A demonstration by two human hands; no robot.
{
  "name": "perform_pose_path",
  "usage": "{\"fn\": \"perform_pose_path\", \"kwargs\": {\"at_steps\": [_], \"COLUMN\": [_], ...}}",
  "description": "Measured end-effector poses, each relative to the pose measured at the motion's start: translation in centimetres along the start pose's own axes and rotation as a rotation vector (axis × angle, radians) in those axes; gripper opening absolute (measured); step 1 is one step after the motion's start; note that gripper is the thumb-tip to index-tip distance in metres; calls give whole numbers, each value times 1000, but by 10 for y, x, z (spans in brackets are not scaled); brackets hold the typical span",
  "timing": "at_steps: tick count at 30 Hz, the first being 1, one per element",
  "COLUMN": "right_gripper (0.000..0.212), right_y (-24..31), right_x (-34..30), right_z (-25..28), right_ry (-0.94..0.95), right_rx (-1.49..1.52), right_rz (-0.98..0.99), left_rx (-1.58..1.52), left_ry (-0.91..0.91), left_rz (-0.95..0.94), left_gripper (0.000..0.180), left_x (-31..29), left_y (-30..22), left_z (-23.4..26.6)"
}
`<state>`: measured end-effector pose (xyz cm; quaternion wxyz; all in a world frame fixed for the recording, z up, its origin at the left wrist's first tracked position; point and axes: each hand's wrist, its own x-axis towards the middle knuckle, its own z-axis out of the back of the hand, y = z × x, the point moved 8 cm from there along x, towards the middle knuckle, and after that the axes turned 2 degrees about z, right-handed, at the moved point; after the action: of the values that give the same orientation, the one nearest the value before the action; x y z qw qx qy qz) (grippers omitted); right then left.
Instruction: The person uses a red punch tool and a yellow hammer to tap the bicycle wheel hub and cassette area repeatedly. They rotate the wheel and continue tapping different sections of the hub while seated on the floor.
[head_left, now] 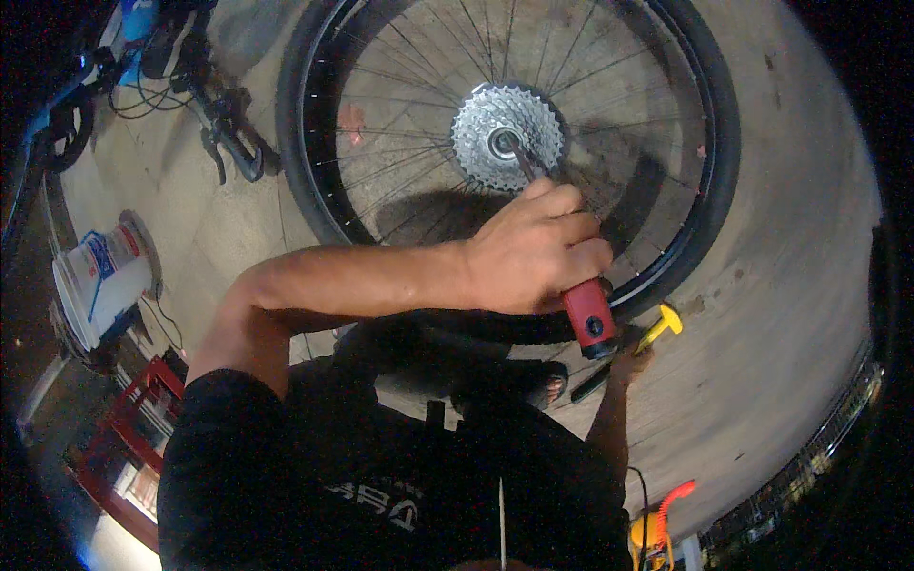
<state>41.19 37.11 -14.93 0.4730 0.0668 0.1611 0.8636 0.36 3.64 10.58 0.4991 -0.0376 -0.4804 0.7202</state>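
A bicycle wheel (pixel 725 143) with a black tyre lies in front of me, its silver cassette (pixel 484 128) facing up. My left hand (pixel 543 243) is closed around a red-handled tool (pixel 588 319), reaching across from the left. The tool's metal shaft runs to the hub at the cassette's middle; whether it engages there I cannot tell. Low on the right, beside the tyre, my right hand (pixel 633 366) is closed on a yellow-ended tool (pixel 662 328). Its yellow end is T-shaped, and a dark bar shows on the hand's other side. The red handle partly hides that area.
Bicycle handlebars with a brake lever (pixel 233 143) and cables lie at the upper left. A white bucket (pixel 100 281) stands at the left, above a red frame (pixel 124 433). My sandalled foot (pixel 552 385) is just below the wheel. An orange and yellow object (pixel 657 528) sits at lower right.
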Motion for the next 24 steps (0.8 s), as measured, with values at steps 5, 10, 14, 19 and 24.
{"fn": "perform_pose_path", "kwargs": {"at_steps": [5, 10, 14, 19, 24], "right_gripper": [44, 47, 44, 52, 47], "right_y": [-14, -17, -7, -49, -32], "right_x": [-7, -9, -14, -6, -7], "right_z": [15, 14, 9, 3, 7], "right_ry": [-117, -139, -194, -25, -23], "right_rx": [-205, -278, -382, -221, -162], "right_rz": [35, 55, 47, -70, -88], "left_rx": [-50, -5, -45, -75, -54], "left_ry": [48, 65, 14, 8, 11], "left_rz": [36, -16, 1, -1, 53], "left_gripper": [38, 38, 37, 37, 34], "left_x": [1, -8, -3, 5, 14], "left_y": [12, 14, 15, 7, 13], "left_z": [-10, -16, -11, -5, -7]}}
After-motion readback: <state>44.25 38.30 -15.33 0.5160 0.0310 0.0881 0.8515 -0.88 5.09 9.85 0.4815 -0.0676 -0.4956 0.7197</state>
